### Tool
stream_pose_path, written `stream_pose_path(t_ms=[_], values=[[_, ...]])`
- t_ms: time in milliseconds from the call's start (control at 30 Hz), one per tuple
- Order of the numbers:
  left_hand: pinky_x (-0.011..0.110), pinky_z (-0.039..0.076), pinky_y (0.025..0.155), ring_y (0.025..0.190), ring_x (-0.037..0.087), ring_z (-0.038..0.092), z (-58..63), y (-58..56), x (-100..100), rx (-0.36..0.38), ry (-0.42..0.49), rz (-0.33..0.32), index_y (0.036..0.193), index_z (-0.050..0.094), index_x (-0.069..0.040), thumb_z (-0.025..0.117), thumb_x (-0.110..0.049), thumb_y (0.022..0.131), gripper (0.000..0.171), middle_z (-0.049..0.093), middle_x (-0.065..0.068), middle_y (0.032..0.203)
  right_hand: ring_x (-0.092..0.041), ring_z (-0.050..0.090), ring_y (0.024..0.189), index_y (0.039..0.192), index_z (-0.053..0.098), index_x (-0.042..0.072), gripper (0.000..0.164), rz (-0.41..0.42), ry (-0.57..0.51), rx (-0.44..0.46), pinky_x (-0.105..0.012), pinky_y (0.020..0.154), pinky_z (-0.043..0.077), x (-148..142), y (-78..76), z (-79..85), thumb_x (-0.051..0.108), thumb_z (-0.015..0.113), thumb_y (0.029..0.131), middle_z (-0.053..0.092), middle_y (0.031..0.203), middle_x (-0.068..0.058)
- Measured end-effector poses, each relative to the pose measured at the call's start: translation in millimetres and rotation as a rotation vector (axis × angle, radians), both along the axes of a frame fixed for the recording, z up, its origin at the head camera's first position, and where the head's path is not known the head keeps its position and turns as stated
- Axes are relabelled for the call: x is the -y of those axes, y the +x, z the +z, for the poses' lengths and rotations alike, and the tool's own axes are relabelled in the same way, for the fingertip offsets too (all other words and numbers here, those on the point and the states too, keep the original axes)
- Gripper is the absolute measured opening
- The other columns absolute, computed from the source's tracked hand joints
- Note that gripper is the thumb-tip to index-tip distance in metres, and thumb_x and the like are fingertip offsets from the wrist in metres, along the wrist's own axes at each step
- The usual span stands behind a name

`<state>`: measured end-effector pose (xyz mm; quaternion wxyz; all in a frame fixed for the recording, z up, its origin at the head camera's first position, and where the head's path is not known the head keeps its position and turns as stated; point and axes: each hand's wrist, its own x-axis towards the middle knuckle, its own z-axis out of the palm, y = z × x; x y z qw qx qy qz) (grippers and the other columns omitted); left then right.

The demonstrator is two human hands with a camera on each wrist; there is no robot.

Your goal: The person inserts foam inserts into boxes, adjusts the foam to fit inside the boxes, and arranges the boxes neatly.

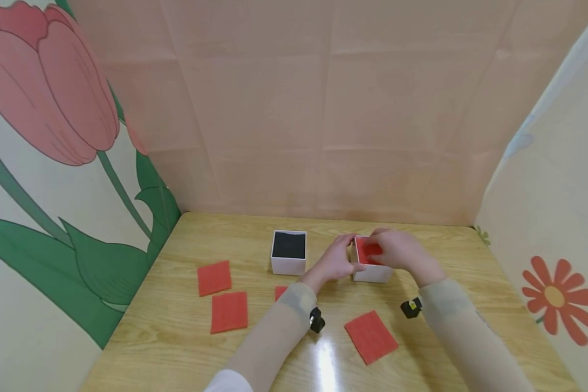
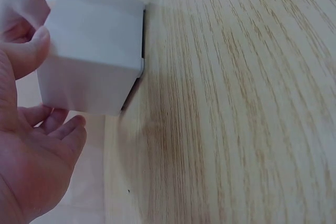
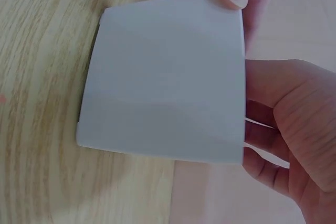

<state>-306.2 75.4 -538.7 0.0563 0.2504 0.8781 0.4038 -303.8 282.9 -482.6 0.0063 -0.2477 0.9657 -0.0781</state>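
Note:
My left hand [image 1: 334, 261] grips a small white open-topped box [image 1: 372, 274] at its left side, with the thumb on the front face [image 2: 94, 22] and the other fingers round the side. Inside this box lies a red cloth-like piece [image 1: 366, 250]. Reaching in from above, my right hand [image 1: 403, 251] has thumb and fingers apart over the red piece. In the right wrist view the box wall [image 3: 163, 77] hides the right fingertips.
A second white box [image 1: 288, 265] with a black inside stands left of the hands. Red squares [image 1: 214, 278] [image 1: 229, 312] lie at the left, another red square [image 1: 371, 337] lies in front, and one red piece [image 1: 280, 292] is partly behind the left forearm. Fabric walls border the wooden table [image 1: 176, 354].

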Motion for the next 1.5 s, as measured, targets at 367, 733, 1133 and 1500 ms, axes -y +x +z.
stream_pose_path(t_ms=[367,733,1133,1500], values=[[0.030,0.036,0.121,0.145,0.019,0.049,-0.7,0.0,1,-0.001,-0.005,0.001,0.162,0.043,-0.004,0.089,-0.029,0.088,0.091,0.051,0.007,0.159,-0.020,0.067,0.085,0.115,0.083,0.016,0.031,0.034,0.001,-0.037,-0.047,0.077,0.060,0,-0.4,-8.3,0.019,0.090,0.086,0.072,0.102,-0.001],[0.031,0.037,0.121,0.145,0.018,0.049,1.3,3.9,0,0.023,-0.005,0.006,0.163,0.043,-0.008,0.088,-0.030,0.089,0.089,0.050,0.005,0.159,-0.025,0.067,0.092,0.123,0.081,0.011,0.036,-0.025,-0.054,0.039,-0.051,0.084,0.060,-4,2.4,-3.7,0.017,0.089,0.088,0.073,0.112,-0.007],[0.030,0.036,0.121,0.145,0.019,0.049,0.7,1.5,0,0.021,-0.012,0.004,0.164,0.041,-0.006,0.089,-0.031,0.089,0.092,0.049,0.006,0.160,-0.029,0.070,0.100,0.121,0.081,0.010,0.032,-0.049,-0.194,0.033,-0.052,0.086,0.060,-17,12.6,2.4,0.023,0.085,0.093,0.074,0.118,-0.009],[0.033,0.036,0.122,0.148,0.017,0.046,-0.2,0.1,-1,0.041,-0.015,0.014,0.165,0.040,-0.008,0.089,-0.030,0.089,0.093,0.047,0.005,0.162,-0.022,0.067,0.089,0.122,0.080,0.015,0.035,0.056,-0.389,-0.032,-0.031,0.071,0.054,-36,45.6,-9.0,0.027,0.090,0.090,0.075,0.103,0.005]])
